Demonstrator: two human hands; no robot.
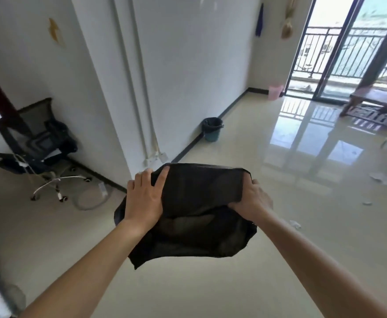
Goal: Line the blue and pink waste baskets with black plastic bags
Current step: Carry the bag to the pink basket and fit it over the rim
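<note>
**Bag opened, pink basket waiting**

From your head camera, you hold a black bag (201, 203) in the air in front of you, above the floor (188, 290). Your left hand (145, 196) is closed on its left edge, thumb on top of the plastic. Your right hand (252, 199) grips the right edge, fingers curled under it. The bag's mouth is stretched wide between them.

The blue basket (212, 129) stands against the wall (188, 65) and already shows a black liner over its rim. The pink basket (275, 91) sits well beyond it, near the balcony door (325, 65); I cannot tell whether it is lined.

You seem to be on the second basket. Next, walk to the pink one, keeping the mouth open, then lower the bag in and fold its edge over the rim.
</note>
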